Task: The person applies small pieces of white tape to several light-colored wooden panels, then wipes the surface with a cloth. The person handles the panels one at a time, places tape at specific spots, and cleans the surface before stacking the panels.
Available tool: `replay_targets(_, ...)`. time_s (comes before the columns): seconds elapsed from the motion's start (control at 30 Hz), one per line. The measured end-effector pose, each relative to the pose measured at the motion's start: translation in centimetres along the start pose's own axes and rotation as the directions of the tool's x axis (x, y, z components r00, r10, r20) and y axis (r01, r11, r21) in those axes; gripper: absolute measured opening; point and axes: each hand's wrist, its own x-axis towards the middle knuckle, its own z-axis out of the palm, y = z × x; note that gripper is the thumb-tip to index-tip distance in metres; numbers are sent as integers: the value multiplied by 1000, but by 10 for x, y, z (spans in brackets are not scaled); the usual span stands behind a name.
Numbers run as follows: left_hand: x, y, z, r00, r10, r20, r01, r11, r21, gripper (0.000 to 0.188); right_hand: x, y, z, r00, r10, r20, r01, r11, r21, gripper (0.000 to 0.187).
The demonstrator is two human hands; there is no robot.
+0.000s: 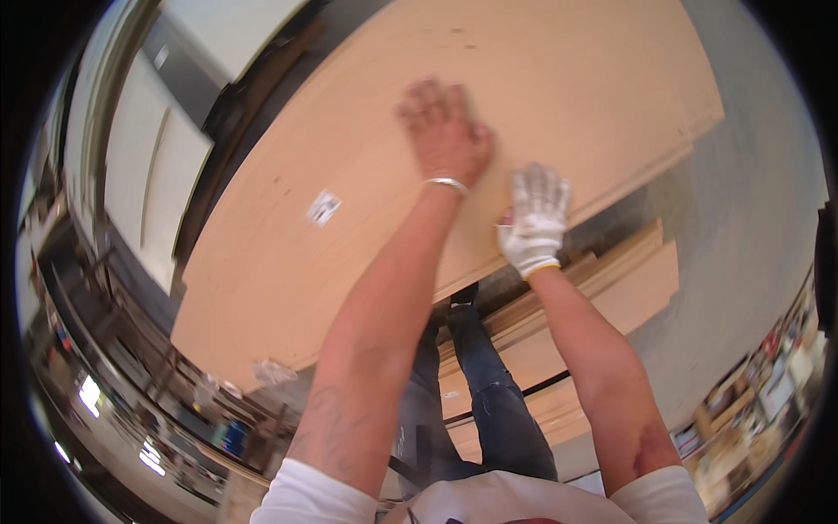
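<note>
A large light-brown wooden panel (559, 96) lies before me, with more sheet edges showing along its right side. My left hand (447, 131), bare with a silvery bracelet at the wrist, is over the panel's middle, its fingers spread and slightly blurred. Nearer to me, my right hand (537, 214) wears a white knitted glove and rests flat by the panel's near edge, fingers stretched out. Neither hand grips anything. A small white label (324, 208) is stuck on the panel, left of my left forearm.
Below the near edge stand more stacked wooden boards (611, 288), beside my legs. White panels (157, 175) lean at the far left beyond a dark gap. Crumpled clear plastic (272, 372) sits at the panel's left corner. Cluttered items (751, 402) lie at the lower right on the grey floor.
</note>
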Motion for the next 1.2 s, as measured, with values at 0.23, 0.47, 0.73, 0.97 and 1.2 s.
replay_targets(0.23, -118, -31, -38, 1000, 19, -21, -25, 934, -357, 71, -2, 7, 14, 995, -68, -71, 58, 989, -137, 86)
replay_targets(0.47, -373, -125, -79, 921, -215, 324, 283, 942, -179, 83, 7, 10, 13, 970, -185, -161, 144, 960, -239, 77)
replay_targets(0.73, -434, -122, -93, 922, -145, 359, 264, 914, -309, 81, 15, 30, 12, 985, -104, -140, 49, 935, -350, 64)
replay_targets(0.97, -501, -162, -122, 852, -306, 424, 452, 839, -303, 69, 5, -73, 47, 953, 292, 82, -214, 839, -501, 65)
replay_targets(1.2, -596, -337, -128, 98, -960, -263, 847, 219, -484, 46, -68, -268, 106, 927, -355, -120, 326, 922, -207, 71)
